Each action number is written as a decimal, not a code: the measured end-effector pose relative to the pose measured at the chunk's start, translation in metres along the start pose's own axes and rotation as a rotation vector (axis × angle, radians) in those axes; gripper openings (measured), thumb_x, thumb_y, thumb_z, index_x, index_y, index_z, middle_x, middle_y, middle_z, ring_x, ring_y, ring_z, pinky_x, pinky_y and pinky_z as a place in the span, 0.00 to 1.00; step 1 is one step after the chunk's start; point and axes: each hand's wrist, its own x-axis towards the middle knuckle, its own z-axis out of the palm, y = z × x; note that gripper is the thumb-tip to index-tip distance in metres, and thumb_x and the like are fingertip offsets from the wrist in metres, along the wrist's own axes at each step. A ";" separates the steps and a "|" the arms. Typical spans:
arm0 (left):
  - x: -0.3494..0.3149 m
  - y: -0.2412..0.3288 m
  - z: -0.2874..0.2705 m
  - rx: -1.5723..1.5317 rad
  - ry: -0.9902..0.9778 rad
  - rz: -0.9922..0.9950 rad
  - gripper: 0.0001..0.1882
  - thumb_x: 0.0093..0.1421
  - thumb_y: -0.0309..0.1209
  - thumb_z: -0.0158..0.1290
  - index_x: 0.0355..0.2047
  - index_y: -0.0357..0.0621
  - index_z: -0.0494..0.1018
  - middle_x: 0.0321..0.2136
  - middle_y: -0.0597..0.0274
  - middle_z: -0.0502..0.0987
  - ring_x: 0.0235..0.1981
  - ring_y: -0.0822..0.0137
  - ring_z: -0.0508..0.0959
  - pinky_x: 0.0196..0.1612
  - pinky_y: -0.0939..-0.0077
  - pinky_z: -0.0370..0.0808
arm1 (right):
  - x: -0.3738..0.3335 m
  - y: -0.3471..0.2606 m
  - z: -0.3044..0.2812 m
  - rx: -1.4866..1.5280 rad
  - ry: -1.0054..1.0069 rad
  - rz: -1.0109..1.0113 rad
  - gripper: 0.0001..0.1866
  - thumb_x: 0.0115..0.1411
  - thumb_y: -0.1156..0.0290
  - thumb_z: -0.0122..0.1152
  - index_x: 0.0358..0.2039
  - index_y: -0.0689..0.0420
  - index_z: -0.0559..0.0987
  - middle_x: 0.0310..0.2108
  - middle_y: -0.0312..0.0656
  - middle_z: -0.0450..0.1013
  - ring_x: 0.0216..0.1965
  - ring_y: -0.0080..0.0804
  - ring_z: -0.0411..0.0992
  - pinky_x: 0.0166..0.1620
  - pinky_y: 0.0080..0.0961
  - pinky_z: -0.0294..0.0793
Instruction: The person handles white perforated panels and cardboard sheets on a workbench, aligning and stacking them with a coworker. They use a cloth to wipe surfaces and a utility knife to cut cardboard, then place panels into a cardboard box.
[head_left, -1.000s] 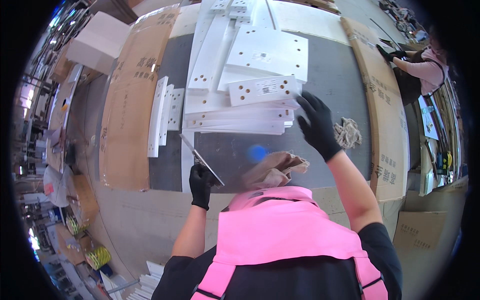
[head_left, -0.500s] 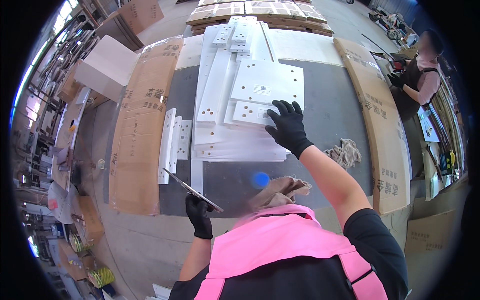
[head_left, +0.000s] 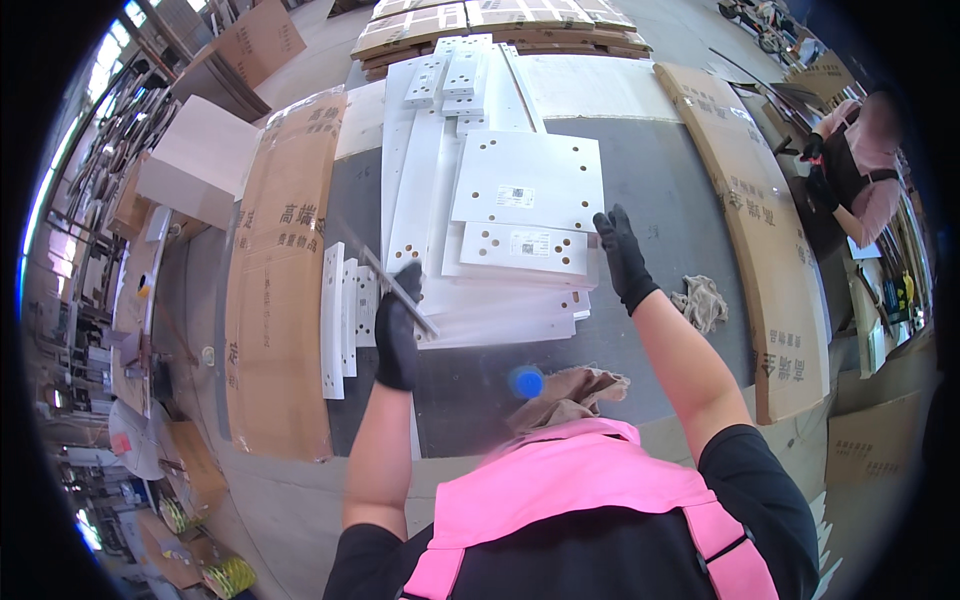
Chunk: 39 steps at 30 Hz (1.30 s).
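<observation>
My left hand (head_left: 397, 335), in a black glove, grips a thin, flat, tablet-like slab (head_left: 402, 296) seen nearly edge-on and tilted. It is over the left front part of a stack of white drilled panels. My gloved right hand (head_left: 624, 262) is open, fingers stretched out, beside the right edge of the stack. Nearest to it are a square white panel (head_left: 527, 170) with a label and dark holes, and a smaller labelled panel (head_left: 525, 247) in front. Whether its fingertips touch a panel edge I cannot tell. Narrow white drilled pieces (head_left: 334, 320) lie left of my left hand.
Long cardboard packages flank the grey tabletop (head_left: 650, 180), one at left (head_left: 275, 270) and one at right (head_left: 760, 250). A brown cloth (head_left: 575, 393) and a blue round thing (head_left: 526, 381) lie near me; a grey rag (head_left: 702, 305) lies right. A co-worker (head_left: 862, 165) stands at far right.
My left hand has moved forward with the slab, from the table's front edge to over the stack. My right hand has come off the smaller labelled panel and shifted right, fingers straightened.
</observation>
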 end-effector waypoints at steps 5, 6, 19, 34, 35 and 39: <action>0.101 -0.016 0.024 -0.109 -0.071 -0.043 0.24 0.69 0.32 0.33 0.61 0.31 0.62 0.64 0.51 0.63 0.65 0.61 0.61 0.67 0.67 0.56 | 0.024 -0.003 0.005 0.346 -0.270 -0.068 0.29 0.68 0.58 0.49 0.64 0.60 0.61 0.57 0.46 0.66 0.58 0.32 0.62 0.62 0.26 0.58; 0.112 -0.022 0.027 -0.185 -0.048 -0.124 0.24 0.70 0.32 0.32 0.61 0.31 0.62 0.63 0.51 0.63 0.65 0.61 0.61 0.68 0.68 0.56 | 0.028 -0.003 0.005 0.323 -0.257 -0.033 0.28 0.68 0.59 0.48 0.64 0.60 0.61 0.57 0.46 0.66 0.58 0.32 0.62 0.61 0.26 0.58; 0.104 -0.052 0.030 -0.213 -0.008 -0.299 0.15 0.69 0.32 0.37 0.45 0.39 0.71 0.40 0.65 0.72 0.44 0.74 0.70 0.52 0.76 0.67 | 0.035 0.008 0.006 0.426 -0.318 -0.018 0.28 0.67 0.73 0.44 0.67 0.60 0.57 0.62 0.43 0.63 0.61 0.29 0.61 0.63 0.26 0.57; 0.090 -0.059 0.023 -0.014 0.148 -0.226 0.17 0.70 0.34 0.36 0.45 0.38 0.72 0.39 0.65 0.72 0.43 0.74 0.71 0.49 0.75 0.68 | 0.050 0.014 0.023 0.455 -0.327 0.055 0.27 0.66 0.71 0.47 0.65 0.63 0.61 0.58 0.45 0.67 0.57 0.30 0.65 0.61 0.23 0.59; 0.088 -0.055 0.023 -0.032 0.178 -0.287 0.19 0.70 0.34 0.34 0.50 0.36 0.70 0.45 0.61 0.73 0.49 0.71 0.72 0.54 0.74 0.68 | 0.050 0.015 0.019 0.543 -0.385 0.048 0.27 0.67 0.67 0.48 0.65 0.63 0.61 0.57 0.44 0.68 0.56 0.29 0.65 0.60 0.24 0.61; 0.068 -0.019 0.022 0.012 0.138 -0.175 0.24 0.70 0.35 0.31 0.60 0.32 0.63 0.60 0.51 0.66 0.62 0.61 0.66 0.66 0.68 0.61 | 0.036 0.002 -0.006 0.412 -0.229 0.071 0.24 0.70 0.63 0.47 0.63 0.61 0.64 0.59 0.43 0.67 0.58 0.30 0.66 0.62 0.30 0.61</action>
